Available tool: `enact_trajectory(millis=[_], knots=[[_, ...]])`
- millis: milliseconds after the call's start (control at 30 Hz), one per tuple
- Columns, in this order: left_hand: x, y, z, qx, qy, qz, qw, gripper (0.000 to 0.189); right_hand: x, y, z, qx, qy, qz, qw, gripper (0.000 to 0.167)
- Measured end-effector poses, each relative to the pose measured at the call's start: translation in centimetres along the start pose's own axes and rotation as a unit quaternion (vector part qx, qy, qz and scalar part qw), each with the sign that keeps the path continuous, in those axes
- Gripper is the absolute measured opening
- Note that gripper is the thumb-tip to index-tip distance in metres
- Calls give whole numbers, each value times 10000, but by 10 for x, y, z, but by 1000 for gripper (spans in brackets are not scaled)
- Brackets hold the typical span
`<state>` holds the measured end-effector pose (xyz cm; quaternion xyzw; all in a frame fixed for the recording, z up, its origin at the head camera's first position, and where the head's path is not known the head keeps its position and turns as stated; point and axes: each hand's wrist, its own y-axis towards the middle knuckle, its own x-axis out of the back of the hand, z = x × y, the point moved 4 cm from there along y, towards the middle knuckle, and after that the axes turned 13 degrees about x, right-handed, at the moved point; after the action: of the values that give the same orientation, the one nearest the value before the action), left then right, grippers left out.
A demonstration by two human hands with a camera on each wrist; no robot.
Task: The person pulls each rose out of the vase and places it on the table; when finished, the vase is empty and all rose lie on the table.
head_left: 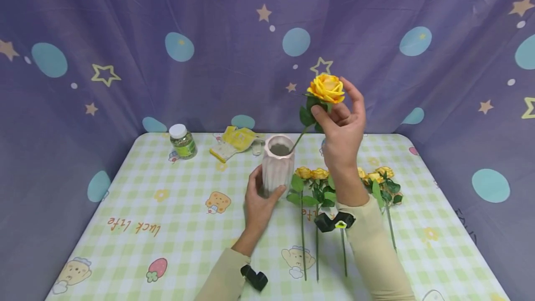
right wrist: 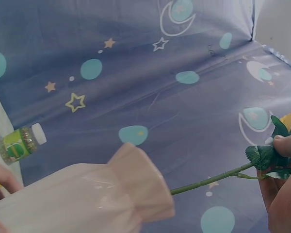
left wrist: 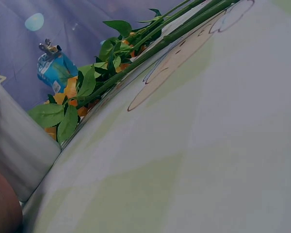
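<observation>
A pale pink ribbed vase stands upright on the table, and my left hand grips its lower part, thumb in front. Above and to its right, my right hand pinches a yellow rose just under the bloom. The rose's green stem slants down to the vase mouth, and its lower end is hidden inside. In the left wrist view, the side of the vase shows beside part of the left hand. Several more yellow roses lie on the table, partly behind my right forearm.
A white-capped jar stands at the back left. Yellow and white gloves lie behind the vase. A blue packet with a metal clip shows in the left wrist view. A checked cloth covers the table, with a purple curtain behind.
</observation>
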<state>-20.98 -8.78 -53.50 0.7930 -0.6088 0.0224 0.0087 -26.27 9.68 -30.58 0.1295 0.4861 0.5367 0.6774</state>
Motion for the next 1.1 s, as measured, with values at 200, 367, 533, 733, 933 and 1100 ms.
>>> enact_trajectory(millis=[200, 367, 533, 733, 933, 1100], knots=[[0, 1, -1, -74, 6, -18, 10000, 82, 4, 9, 11, 144, 27, -215, 9997, 61], [0, 0, -2, -55, -19, -45, 10000, 81, 9, 16, 17, 285, 234, -456, 9983, 59], [-1, -1, -1, -67, -150, -66, 9998, 81, 14, 21, 23, 324, 416, -760, 9957, 58], [-1, -1, -1, -42, -119, -57, 9999, 81, 22, 26, 27, 277, 422, -983, 9939, 59], [0, 0, -1, -22, -5, -59, 10000, 82, 28, 31, 29, 261, 556, -1161, 9913, 65], [0, 1, 1, -25, -17, -57, 10000, 81, 32, 35, 32, 328, 602, -1257, 9897, 72]])
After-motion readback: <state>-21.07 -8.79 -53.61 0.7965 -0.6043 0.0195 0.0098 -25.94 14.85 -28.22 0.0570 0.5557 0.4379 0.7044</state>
